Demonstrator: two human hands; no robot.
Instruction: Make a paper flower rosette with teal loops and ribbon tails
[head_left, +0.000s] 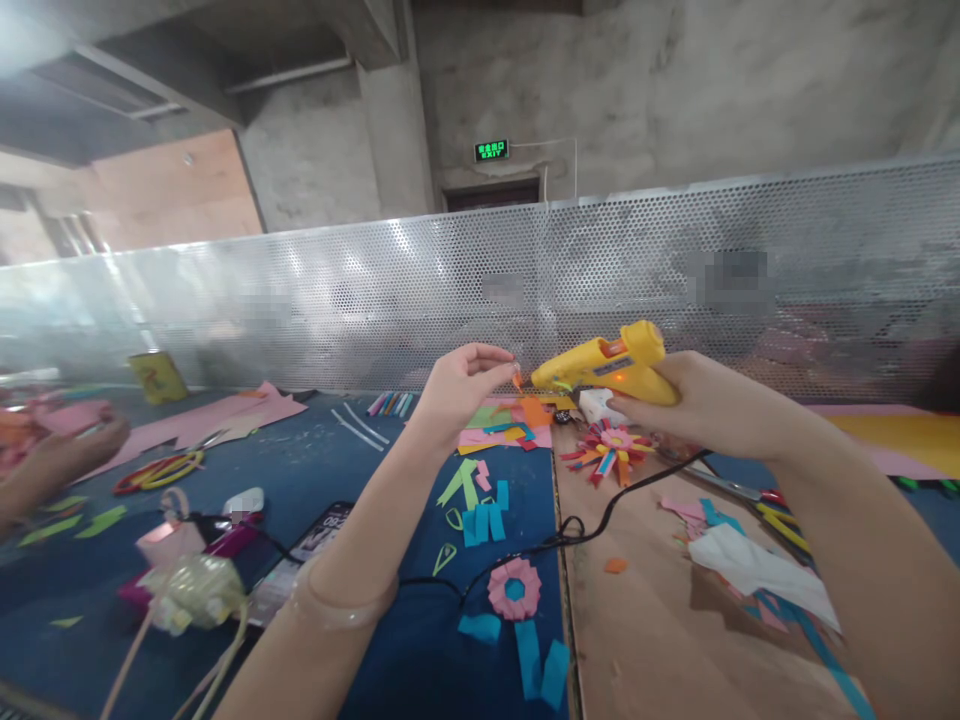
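Observation:
In the head view, my right hand (694,400) grips a yellow hot glue gun (592,362), its nozzle pointing left. The fingertips of my left hand (469,388) pinch a small orange paper piece (517,379) just left of the nozzle; I cannot tell whether they touch. Beneath the gun lies a red, pink and yellow paper flower (613,450). Closer to me are a pink paper ring flower (514,589) with a blue centre, blue paper strips (484,524) and green paper strips (466,480).
A black cord (600,525) crosses the table. Scissors (727,475) and a white crumpled sheet (757,570) lie to the right. Left are a power adapter (196,590), a phone (319,535) and yellow-red scissors (161,470). Another person's hand (101,445) holds pink paper. A perforated metal panel (420,300) stands behind.

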